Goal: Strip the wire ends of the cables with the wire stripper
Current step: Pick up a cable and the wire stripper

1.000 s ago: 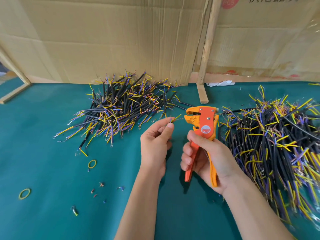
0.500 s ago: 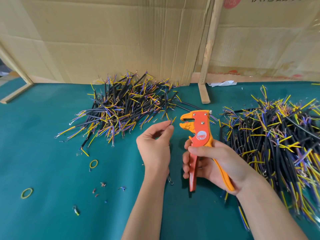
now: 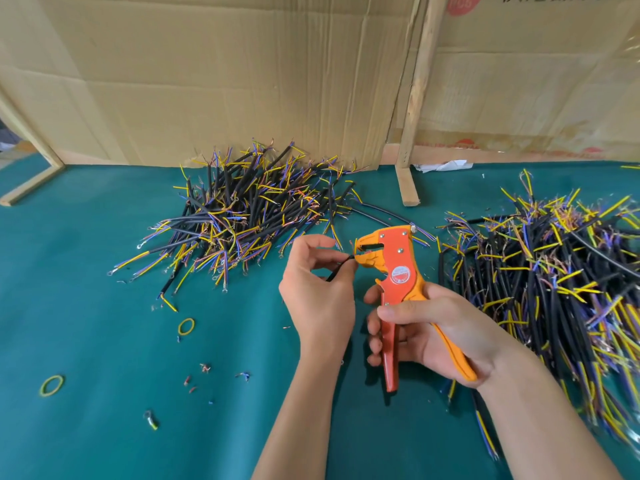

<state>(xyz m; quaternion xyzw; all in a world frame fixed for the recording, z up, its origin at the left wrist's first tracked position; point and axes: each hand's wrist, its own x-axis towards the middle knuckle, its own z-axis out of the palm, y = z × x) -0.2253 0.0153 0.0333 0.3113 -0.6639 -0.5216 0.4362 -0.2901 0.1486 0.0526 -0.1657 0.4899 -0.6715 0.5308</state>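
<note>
My right hand grips the handles of an orange wire stripper, with the handles spread and the jaws pointing left. My left hand pinches a short black cable between thumb and fingers, and the cable's tip sits at the stripper's jaws. A pile of black cables with yellow and blue wire ends lies behind my left hand. A larger pile of the same cables spreads to the right of the stripper.
Green table mat carries two yellow-green rubber bands, bits of stripped insulation and a small terminal piece. Cardboard sheets and a wooden post wall off the back.
The stripper's handles have sprung apart from squeezed. My left hand has brought the cable's tip back to the jaws. Both hands have shifted slightly.
</note>
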